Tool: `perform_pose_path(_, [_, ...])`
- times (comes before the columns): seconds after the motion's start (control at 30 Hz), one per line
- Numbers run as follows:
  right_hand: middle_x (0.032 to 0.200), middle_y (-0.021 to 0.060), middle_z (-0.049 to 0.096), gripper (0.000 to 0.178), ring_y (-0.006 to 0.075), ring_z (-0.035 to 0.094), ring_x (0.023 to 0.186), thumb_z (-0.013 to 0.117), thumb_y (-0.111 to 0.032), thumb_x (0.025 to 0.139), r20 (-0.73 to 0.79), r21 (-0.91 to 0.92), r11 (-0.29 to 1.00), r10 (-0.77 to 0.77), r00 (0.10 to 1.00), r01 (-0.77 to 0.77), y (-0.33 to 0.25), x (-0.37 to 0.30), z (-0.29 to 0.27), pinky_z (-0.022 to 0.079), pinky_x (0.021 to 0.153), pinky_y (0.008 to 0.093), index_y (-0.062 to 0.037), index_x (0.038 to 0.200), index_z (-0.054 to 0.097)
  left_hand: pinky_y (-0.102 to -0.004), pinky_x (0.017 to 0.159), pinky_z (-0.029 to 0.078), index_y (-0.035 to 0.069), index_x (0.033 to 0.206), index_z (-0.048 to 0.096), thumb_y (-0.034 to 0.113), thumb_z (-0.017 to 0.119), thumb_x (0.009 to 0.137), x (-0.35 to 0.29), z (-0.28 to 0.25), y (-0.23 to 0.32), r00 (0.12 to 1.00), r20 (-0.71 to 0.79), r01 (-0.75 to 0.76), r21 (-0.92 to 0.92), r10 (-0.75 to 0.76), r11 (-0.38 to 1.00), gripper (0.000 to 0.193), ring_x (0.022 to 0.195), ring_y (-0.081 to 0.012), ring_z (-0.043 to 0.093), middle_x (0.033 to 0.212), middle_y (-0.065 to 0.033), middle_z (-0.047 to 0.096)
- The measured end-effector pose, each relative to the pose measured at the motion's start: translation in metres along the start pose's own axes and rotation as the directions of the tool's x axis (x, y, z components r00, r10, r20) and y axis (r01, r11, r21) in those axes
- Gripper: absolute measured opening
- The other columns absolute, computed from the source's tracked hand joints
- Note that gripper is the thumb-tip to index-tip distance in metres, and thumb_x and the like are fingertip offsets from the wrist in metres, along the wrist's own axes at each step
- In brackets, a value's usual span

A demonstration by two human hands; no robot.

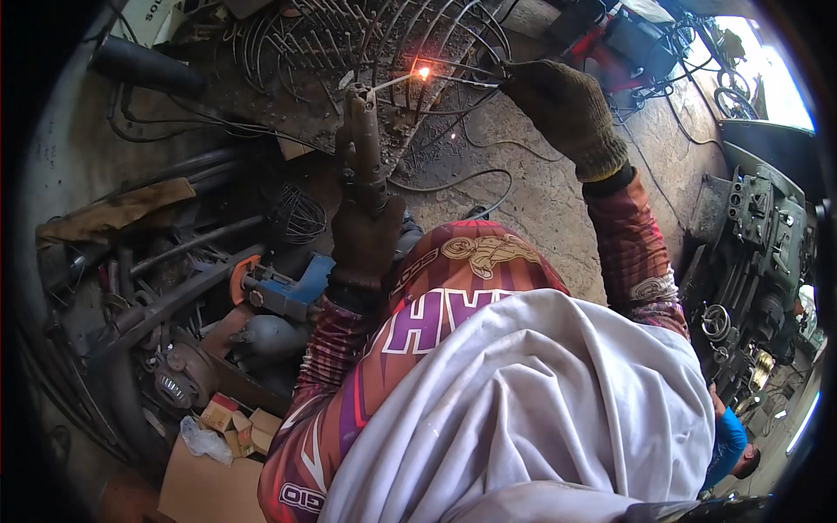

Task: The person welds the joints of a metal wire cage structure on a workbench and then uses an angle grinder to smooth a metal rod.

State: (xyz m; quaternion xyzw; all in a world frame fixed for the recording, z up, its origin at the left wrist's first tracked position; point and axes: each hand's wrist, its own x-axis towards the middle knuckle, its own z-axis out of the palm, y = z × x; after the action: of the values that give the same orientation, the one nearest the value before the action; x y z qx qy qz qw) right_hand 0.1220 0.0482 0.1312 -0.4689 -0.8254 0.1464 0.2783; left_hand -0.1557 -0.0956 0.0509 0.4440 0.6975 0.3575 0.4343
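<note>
Tubular electrode holder, knit-gloved hand

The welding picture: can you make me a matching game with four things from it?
Things:
1. Welding tool
2. Spark
3. Plastic bag
4. Right hand

Clues:
A. see-through, beside the small boxes
B. gloved, at the ends of the metal rods
C. gripped by the left hand
D. glowing orange

Right pairs: 1-C, 2-D, 3-A, 4-B.
</note>
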Motion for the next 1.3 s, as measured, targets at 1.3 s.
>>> perform_pose_path(1.3, [0.096, 0.0096, 0.074, 0.019, 0.0261, 0.073, 0.087, 0.070, -0.022, 0.092, 0.030, 0.113, 0.993, 0.042, 0.999, -0.045, -0.006, 0.000, -0.003, 0.057, 0.075, 0.0344, -0.0094, 0.106, 0.074, -0.0283, 0.063, 0.052, 0.002, 0.110, 0.060, 0.011, 0.071, 0.086, -0.010, -0.010, 0.008, 0.998, -0.048, -0.060, -0.287, 0.048, 0.956, 0.028, 0.071, -0.0090, 0.062, 0.084, -0.0031, 0.065])
